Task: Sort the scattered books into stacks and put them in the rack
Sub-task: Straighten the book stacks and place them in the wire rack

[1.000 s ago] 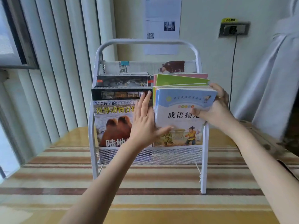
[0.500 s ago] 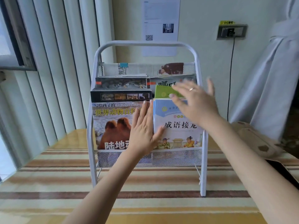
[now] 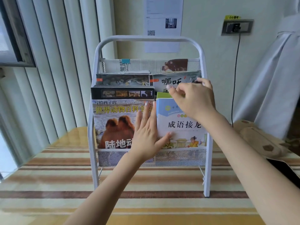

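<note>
White rack (image 3: pixel 205 111) on a striped table (image 3: pixel 65 184), 3 tiers of books. The left hand (image 3: pixel 146 132) lies flat with fingers straight, pressed across the seam between the camel book (image 3: pixel 113 124) and the blue book (image 3: pixel 183 127) in the front tier — it hides the right end of the camel book's title. The right hand (image 3: pixel 193 101) has fingers loosely bent over the top edge of the blue book, covering its upper right corner and most of a green book (image 3: pixel 163 95) behind; whether it pinches anything cannot be told. The mesh front blurs the books' lower edges.
</note>
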Demonstrator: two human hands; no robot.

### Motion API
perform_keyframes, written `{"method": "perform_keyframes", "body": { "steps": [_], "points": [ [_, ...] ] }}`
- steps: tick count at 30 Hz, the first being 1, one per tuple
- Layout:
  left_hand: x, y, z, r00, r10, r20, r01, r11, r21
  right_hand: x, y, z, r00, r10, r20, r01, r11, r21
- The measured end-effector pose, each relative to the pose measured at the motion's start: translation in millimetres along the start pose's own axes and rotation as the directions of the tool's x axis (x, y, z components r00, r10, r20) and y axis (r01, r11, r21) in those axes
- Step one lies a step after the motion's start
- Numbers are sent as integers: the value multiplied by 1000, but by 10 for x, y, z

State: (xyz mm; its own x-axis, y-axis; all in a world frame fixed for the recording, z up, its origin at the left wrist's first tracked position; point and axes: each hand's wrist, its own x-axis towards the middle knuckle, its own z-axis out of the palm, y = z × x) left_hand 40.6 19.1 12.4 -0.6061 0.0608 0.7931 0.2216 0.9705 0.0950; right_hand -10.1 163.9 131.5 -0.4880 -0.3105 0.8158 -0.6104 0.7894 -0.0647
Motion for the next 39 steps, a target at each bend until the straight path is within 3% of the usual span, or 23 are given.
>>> {"method": "perform_keyframes", "body": {
  "steps": [4,7,9,13,15,17,20,22,25,27,29,34,37,39],
  "points": [
    [-15,-69,-152,997,67,44,-68,998,14,-40,-323,114,996,-12,94,20,996,-81],
    [17,-98,-364,988,69,-137,-82,993,-89,-41,-420,110,985,-49,164,55,998,-30],
    [68,-68,-420,973,27,-227,-63,986,-155,-23,-427,96,967,-109,228,138,984,-114],
    [55,44,-298,996,-7,-93,-15,972,-236,-84,-378,112,955,-73,287,99,992,-77],
    [-26,149,-223,999,-40,-10,33,909,-415,-127,-402,158,982,8,188,11,995,-99],
    [-90,253,-174,993,-119,-21,86,819,-568,-166,-494,202,992,107,67,-101,991,-91],
    [-60,396,-179,944,-329,-3,215,625,-751,-223,-595,300,989,147,20,-145,986,-79],
    [-14,394,-176,941,-335,38,224,537,-813,-193,-545,307,989,137,-51,-140,989,-56],
    [50,313,-176,959,-273,73,215,536,-816,-78,-422,275,1000,8,-26,-7,1000,21],
    [64,298,-165,966,-251,65,206,588,-783,-50,-392,327,996,-84,21,85,995,-49],
    [9,356,-116,970,-239,38,188,643,-743,-68,-396,385,992,-114,-57,109,991,-79],
    [-347,537,68,905,-423,-36,305,706,-640,-67,-345,396,966,-160,-204,161,987,-15],
    [-310,557,-15,854,-520,-3,406,671,-621,-80,-346,215,989,-144,-25,145,986,84],
    [-281,556,-71,859,-506,83,452,670,-589,-93,-281,75,979,-157,132,133,976,172]
  ]
}}
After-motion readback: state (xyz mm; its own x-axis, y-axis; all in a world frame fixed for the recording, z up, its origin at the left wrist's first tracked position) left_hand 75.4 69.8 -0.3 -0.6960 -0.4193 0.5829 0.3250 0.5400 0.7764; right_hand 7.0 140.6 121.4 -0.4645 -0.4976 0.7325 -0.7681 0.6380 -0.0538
